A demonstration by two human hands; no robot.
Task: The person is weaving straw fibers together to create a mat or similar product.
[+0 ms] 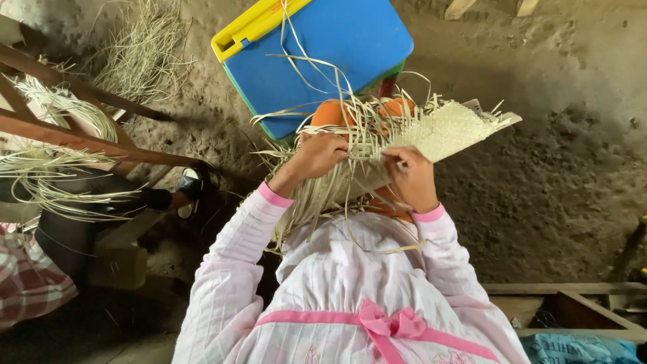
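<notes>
The left hand pinches loose pale straw strips closed; the right hand grips one strand at the flat, pale woven straw mat; judging by this, keeping each strand taut and snug against the finished weave matters most.

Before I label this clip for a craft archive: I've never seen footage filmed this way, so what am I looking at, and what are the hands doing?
This is a single picture from a camera worn on a person's head, looking straight down at their own lap, so you see their pink striped sleeves and dress from above. There is no machine, only two bare hands. The left hand and the right hand both grip a partly woven straw mat, pale and flat, with loose straw strips hanging from its unfinished edge. Beyond it stands a blue plastic stool with a yellow edge on a dirt floor. At the left, another person's leg and shoe appear beside a wooden frame draped with more straw.
</notes>
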